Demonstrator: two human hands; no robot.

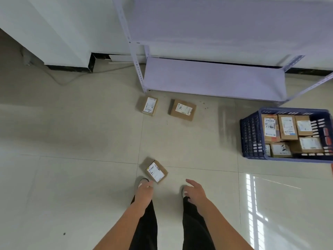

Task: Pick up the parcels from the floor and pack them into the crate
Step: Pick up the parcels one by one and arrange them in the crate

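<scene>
parcels left on the floor: three. nearest parcel (154, 170) lies at 12 o'clock just ahead of the feet, label up, skewed on the tile. two more sit further out near the shelf unit (214, 78), small parcel (148, 106) at 12 and wider parcel (182, 109) at about 1. blue crate (250, 138) stands at 2 o'clock, well apart from them, already holding several boxes. left hand (144, 193) hangs just short of the nearest parcel, fingers loosely curled, holding nothing. right hand (195, 191) is loosely spread, empty. best move, i'd say: bend down, grip the nearest parcel across its short sides with the left hand, keep it level, carry it to the crate and slot it into a gap beside the packed boxes.
</scene>
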